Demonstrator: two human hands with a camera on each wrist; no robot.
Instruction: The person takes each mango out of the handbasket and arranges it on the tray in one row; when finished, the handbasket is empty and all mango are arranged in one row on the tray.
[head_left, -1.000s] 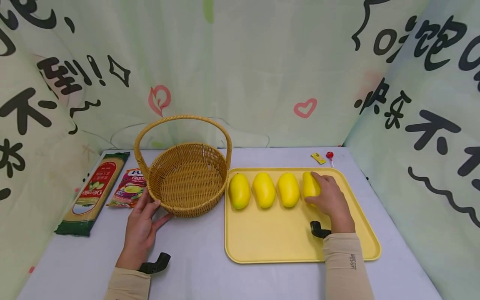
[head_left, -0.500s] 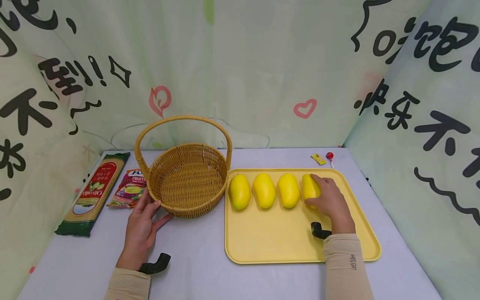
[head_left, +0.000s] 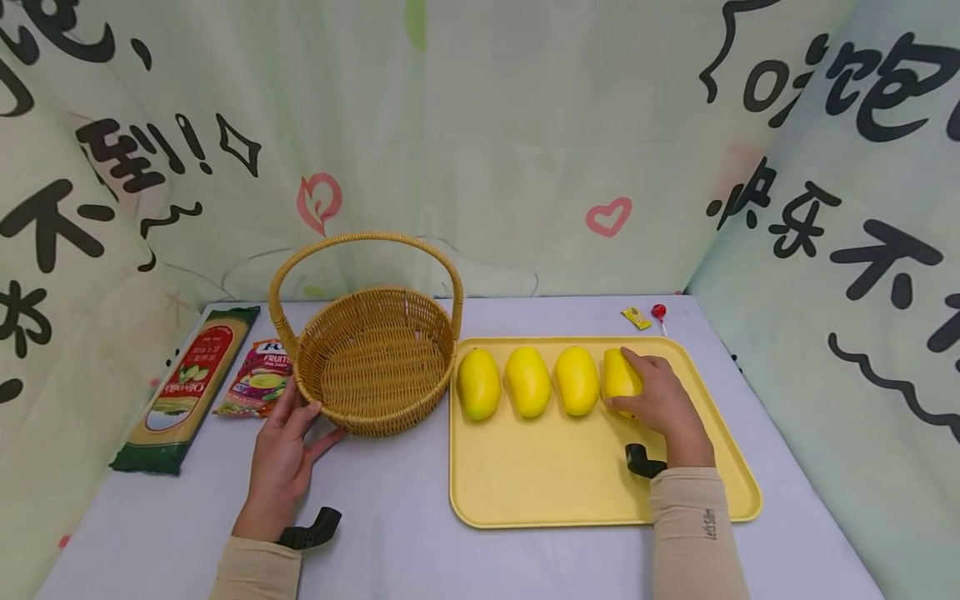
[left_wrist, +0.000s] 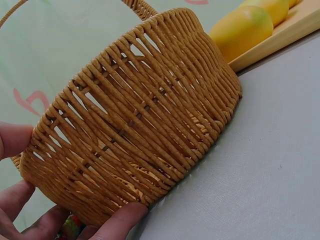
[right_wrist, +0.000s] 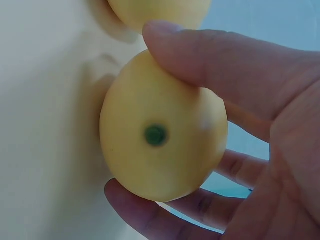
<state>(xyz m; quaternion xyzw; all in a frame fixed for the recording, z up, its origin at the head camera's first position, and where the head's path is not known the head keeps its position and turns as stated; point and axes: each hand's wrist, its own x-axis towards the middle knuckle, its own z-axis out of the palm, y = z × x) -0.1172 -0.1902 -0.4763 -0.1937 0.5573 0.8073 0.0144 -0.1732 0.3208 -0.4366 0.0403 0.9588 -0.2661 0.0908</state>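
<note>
A wicker basket [head_left: 386, 354] with an arched handle stands at the table's left middle, nothing inside it. My left hand [head_left: 279, 467] rests against its lower left side, fingers spread; in the left wrist view, fingertips [left_wrist: 15, 140] touch the woven wall. Several yellow mangoes line the back of a yellow tray [head_left: 540, 475]. Around the rightmost mango [head_left: 621, 372] my right hand [head_left: 667, 408] has its thumb and fingers. The right wrist view shows this mango [right_wrist: 160, 130] end-on, a green stem dot at its centre, pinched from both sides. Whether it is off the tray, I cannot tell.
Left of the basket lie a long green-and-tan packet [head_left: 187, 387] and a pink fruit candy bag [head_left: 258, 379]. Behind the tray are a small yellow packet [head_left: 636, 317] and a red lollipop [head_left: 659, 311]. Printed cloth [head_left: 480, 150] encloses the table's back and sides.
My right hand keeps hold of the rightmost mango, with the hand and wrist shifting only slightly. The left hand and basket stay in place.
</note>
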